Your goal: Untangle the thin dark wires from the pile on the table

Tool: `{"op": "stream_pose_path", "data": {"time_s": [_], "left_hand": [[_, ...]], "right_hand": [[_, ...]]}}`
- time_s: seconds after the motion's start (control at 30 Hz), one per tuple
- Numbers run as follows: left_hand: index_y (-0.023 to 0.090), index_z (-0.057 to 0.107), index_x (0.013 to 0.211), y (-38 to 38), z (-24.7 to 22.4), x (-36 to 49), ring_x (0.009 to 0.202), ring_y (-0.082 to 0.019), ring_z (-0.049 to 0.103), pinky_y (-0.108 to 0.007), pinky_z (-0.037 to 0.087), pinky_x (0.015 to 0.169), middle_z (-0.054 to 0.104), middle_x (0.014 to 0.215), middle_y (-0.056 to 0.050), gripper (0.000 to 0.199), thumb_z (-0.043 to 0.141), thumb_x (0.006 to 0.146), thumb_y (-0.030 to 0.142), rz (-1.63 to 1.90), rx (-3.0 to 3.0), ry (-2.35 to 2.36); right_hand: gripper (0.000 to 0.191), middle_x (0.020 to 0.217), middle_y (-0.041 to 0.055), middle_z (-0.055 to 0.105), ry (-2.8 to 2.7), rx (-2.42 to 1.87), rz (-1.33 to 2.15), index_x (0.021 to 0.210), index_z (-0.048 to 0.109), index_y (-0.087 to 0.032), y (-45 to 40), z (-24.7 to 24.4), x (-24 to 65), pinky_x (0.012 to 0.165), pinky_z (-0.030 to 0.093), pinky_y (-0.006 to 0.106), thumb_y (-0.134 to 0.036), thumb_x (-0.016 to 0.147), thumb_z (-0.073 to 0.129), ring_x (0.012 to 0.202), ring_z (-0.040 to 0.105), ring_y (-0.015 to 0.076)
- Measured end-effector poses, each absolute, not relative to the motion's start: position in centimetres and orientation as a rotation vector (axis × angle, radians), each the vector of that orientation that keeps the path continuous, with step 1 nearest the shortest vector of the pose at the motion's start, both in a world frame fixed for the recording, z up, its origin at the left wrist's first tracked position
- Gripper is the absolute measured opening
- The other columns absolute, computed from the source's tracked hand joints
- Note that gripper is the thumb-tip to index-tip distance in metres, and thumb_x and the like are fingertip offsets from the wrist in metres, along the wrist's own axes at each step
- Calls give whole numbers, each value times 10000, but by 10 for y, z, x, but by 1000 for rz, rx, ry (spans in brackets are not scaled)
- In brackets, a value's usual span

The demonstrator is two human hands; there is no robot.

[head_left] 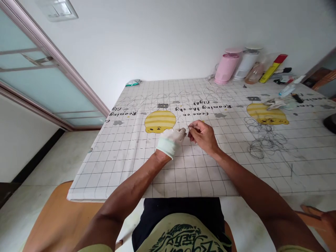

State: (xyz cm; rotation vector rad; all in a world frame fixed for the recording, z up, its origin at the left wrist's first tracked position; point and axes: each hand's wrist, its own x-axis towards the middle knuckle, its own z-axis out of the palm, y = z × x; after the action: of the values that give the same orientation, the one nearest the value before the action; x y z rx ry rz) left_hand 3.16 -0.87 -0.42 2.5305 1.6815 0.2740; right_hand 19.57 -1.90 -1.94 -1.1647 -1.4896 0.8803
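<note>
Left hand [173, 137], right hand [202, 135] inside table [183, 187] edge; thread tangle [258, 144] apart

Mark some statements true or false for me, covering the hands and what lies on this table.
1. Both hands wear gloves. False: the left hand is gloved, but the right hand is bare.
2. The pink canister stands to the left of the white canister. True.
3. Everything tangled lies left of the hands. False: a tangle of dark thread lies to their right.
4. A green packet lies near the table's far left corner. True.
5. The tablecloth is plain. False: the tablecloth has a grid, lettering and yellow striped figures.
</note>
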Motion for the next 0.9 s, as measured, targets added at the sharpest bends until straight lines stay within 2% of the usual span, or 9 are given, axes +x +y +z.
{"op": "stream_pose_path", "data": {"time_s": [0.2, 0.7, 0.83, 0.9], "left_hand": [[263, 709, 912, -8, -9, 23, 817, -223, 644, -328, 340, 668, 729, 883, -49, 295, 486, 1059, 388, 348, 2545, 1608], [243, 728, 885, -5, -21, 18, 828, -249, 639, -357, 344, 724, 707, 833, -65, 294, 503, 1050, 335, 414, 2477, 1579], [266, 756, 1087, -5, -18, 18, 855, -263, 673, -353, 388, 724, 748, 940, -67, 213, 589, 1007, 372, 452, 2442, 1589], [279, 736, 1218, -5, -14, 15, 893, -271, 689, -358, 427, 757, 760, 1026, -75, 289, 627, 989, 417, 628, 2397, 1632]], "right_hand": [[172, 706, 5, 703, -1564, -1176, 876, 925, 651, -235, -21, -20, 196, 470, 490, 262, -401, 961, 626, 531, 619, 139], [79, 685, -11, 699, -1564, -1250, 913, 926, 618, -238, -21, -33, 189, 500, 471, 269, -307, 959, 597, 522, 615, 141], [58, 687, -13, 703, -1565, -1260, 853, 923, 619, -236, -18, -28, 192, 518, 478, 278, -276, 953, 590, 519, 612, 140], [52, 680, -14, 700, -1552, -1267, 815, 918, 618, -232, -17, -24, 196, 539, 489, 283, -264, 948, 591, 521, 613, 139]]}}
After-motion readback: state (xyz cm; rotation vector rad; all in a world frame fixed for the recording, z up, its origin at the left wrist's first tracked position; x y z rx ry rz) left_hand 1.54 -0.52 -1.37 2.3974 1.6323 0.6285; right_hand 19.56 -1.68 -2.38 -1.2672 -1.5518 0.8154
